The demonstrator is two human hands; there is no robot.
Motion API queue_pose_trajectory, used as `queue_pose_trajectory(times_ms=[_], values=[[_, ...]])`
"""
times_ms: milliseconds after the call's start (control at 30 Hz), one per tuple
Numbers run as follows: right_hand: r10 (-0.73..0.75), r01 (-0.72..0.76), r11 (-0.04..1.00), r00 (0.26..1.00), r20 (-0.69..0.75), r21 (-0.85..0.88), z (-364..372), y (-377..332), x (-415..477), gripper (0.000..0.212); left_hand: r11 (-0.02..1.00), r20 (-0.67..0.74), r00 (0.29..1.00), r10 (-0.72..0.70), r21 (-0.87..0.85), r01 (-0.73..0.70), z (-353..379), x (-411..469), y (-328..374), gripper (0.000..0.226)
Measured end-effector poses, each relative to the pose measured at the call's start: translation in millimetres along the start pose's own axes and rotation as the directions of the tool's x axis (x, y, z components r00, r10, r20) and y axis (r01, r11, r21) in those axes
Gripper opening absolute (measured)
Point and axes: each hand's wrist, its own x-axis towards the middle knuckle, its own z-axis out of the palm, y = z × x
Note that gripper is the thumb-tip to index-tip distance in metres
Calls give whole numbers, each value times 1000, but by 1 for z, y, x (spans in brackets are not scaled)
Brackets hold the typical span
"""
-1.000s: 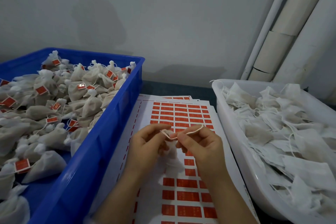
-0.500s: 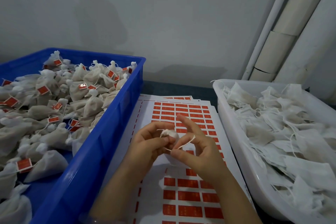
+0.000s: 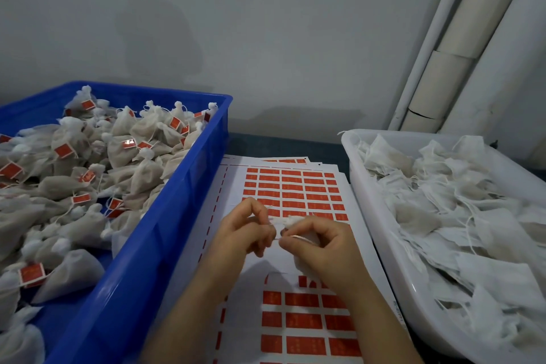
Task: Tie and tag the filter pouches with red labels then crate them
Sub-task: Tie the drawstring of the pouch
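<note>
White mesh pouch (image 3: 291,219) is held at the centre, above the label sheet (image 3: 295,186). Its neck is pinched by the left hand (image 3: 246,233), while its body and drawstring (image 3: 299,237) are gripped in the curled fingers of the right hand (image 3: 325,251). The knot is judged unfinished, and no red label is seen on it. If the drawstring is pulled unevenly, it could slip from the fingertips and the neck could fall open. Tagged pouches are piled in the blue crate (image 3: 165,233) at nine o'clock, and untied ones are heaped in the white tub (image 3: 366,210) at three o'clock.
</note>
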Motion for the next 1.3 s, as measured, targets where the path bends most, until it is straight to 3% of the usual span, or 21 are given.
queue_pose_trajectory(times_ms=[167, 400, 533, 667, 767, 867, 967, 1067, 1167, 1300], values=[[-77, 75, 996, 995, -68, -41, 8, 3, -1, 23, 925, -86, 979, 184, 351, -143, 5, -1, -5, 15], [-77, 74, 996, 996, -51, -59, 16, 5, -2, 20, 860, -191, 960, 205, 503, -84, 5, -1, -11, 8], [-62, 59, 995, 997, -37, -79, 18, 6, -1, 22, 910, -151, 987, 48, 415, 19, 9, -2, -9, 31], [-28, 24, 993, 999, -35, -117, 23, 8, -2, 26, 977, -71, 993, -90, 188, 102, 13, -1, -9, 47], [-103, 89, 984, 991, -86, -152, 29, 4, -4, 37, 995, -65, 993, -95, 23, 97, 16, -2, -10, 42], [-41, 39, 999, 985, -169, -17, 29, 3, -4, 24, 993, -120, 987, -107, -66, 100, 13, -2, -9, 26], [24, -12, 998, 984, -175, 66, 23, 5, -2, 14, 954, -128, 988, 91, 296, -50, 4, 0, -12, 24], [42, -32, 998, 981, -191, 56, 20, 8, -2, 25, 770, -43, 967, 250, 614, -172, 3, -2, -11, 20], [44, -31, 997, 981, -187, 70, 21, 8, -1, 33, 735, -1, 968, 252, 651, -191, 4, -1, -14, 16], [43, -27, 994, 987, -157, 102, 19, 7, -1, 24, 800, 1, 984, 176, 583, -144, 7, -1, -15, 13]])
